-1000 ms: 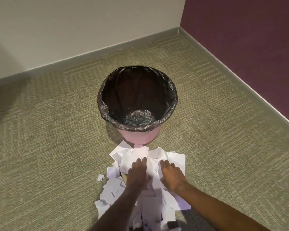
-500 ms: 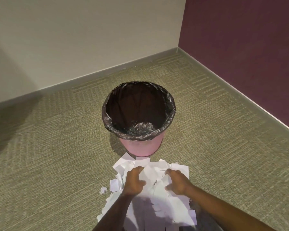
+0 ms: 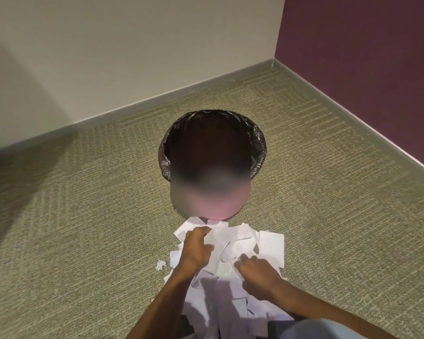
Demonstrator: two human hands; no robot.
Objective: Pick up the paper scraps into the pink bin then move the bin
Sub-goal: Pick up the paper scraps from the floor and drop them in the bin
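Both hands, flat a second ago, have curled: left hand point(image 3: 195, 250) and right hand point(image 3: 257, 274) each bunch paper scraps point(image 3: 271, 243) heaped on the carpet point(image 3: 83, 216) just in front of the pink bin point(image 3: 220, 207).

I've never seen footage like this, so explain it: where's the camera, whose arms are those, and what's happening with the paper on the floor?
No machine here: a person wears one wide-angle camera on the head, looking forward and down, so the arms entering from below are their own. The left hand and right hand both curl round some of the white paper scraps piled on the green-beige carpet. Just beyond stands a round pink bin with a black plastic liner, partly blurred. Behind it, a cream wall and a purple wall meet in a corner.
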